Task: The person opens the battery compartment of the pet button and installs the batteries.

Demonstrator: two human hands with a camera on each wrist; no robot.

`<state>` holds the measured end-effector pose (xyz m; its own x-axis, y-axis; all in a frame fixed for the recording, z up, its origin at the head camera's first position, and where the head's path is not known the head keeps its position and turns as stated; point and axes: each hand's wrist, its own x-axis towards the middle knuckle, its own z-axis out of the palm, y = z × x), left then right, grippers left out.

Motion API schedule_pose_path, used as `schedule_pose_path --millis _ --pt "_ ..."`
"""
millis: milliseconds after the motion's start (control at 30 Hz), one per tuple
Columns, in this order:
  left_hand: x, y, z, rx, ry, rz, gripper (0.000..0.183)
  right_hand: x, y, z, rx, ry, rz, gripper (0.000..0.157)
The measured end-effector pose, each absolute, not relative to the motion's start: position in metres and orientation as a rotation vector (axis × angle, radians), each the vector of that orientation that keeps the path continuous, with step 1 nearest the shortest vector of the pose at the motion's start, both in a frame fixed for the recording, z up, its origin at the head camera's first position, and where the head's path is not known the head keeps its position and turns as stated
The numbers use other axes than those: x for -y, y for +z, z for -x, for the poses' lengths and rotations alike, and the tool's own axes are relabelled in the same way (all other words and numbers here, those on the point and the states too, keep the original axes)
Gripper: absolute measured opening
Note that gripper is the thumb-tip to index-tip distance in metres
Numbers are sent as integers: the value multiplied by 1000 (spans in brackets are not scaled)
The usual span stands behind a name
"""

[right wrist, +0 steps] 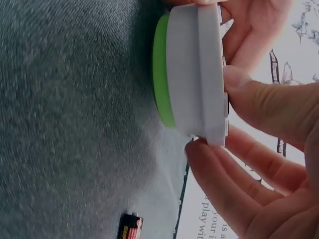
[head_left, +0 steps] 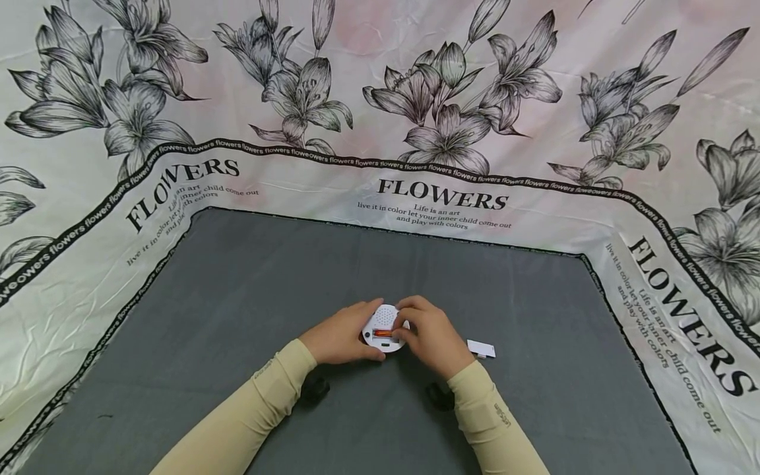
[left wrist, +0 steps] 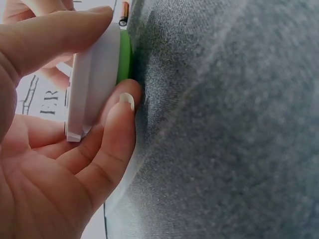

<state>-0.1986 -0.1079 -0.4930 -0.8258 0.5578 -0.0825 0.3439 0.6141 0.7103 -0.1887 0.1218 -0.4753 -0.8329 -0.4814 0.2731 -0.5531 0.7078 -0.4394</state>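
Note:
A round white push-button sound box with a green underside is held low over the grey cloth, its speaker holes and battery slot facing up. An orange battery lies in the slot. My left hand grips the box from the left, thumb and fingers curled around its rim. From the right, my right hand holds it too: the thumb presses on the back beside the slot, and the fingers reach the rim. The thumb partly hides the battery's right end.
Right of my right hand lies a small white rectangular piece. A loose black-and-orange battery rests on the cloth. The grey cloth is bordered by white fabric printed with flowers and lettering.

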Motion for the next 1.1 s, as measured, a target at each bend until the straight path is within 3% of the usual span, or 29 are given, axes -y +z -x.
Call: schedule_pose_path --millis 500,867,1100 --pt "97 -491 199 -2566 987 -775 108 -121 -474 188 2876 978 -553 27" --pt "101 -497 198 -2567 1031 -649 107 -139 -475 190 2881 1045 -527 7" --pt "101 -495 196 -2575 1035 -621 106 -160 -479 193 2910 875 -481 9"
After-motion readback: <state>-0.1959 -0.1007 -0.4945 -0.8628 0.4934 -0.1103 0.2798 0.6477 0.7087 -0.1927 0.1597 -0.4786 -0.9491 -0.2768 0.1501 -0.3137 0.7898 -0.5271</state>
